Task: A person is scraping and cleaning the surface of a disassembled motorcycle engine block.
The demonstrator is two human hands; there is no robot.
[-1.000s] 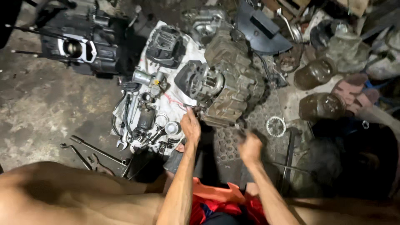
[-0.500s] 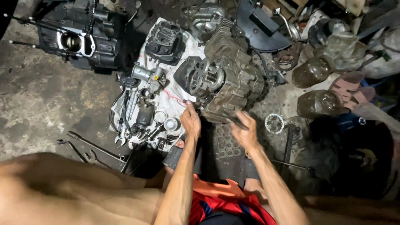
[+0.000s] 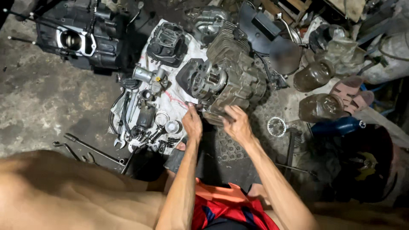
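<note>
A grey, greasy engine block [image 3: 232,74] with cooling fins lies on the floor in front of me. My left hand [image 3: 192,122] touches its lower left edge, fingers pinched on a small part there that I cannot make out. My right hand [image 3: 237,123] rests on the block's near underside, fingers curled against it. Left of the block, a white cloth [image 3: 170,96] holds several small metal parts, rings and a black cylinder head [image 3: 167,41].
A black engine casing [image 3: 81,38] sits at the far left. Wrenches [image 3: 91,149] lie on the concrete near my knee. A sprocket [image 3: 276,126], two dark jars [image 3: 317,91], sandals [image 3: 351,93] and a perforated rubber mat [image 3: 230,147] surround the block.
My right hand has moved forward from the mat up onto the engine block. My left hand has stayed at the block's lower left edge.
</note>
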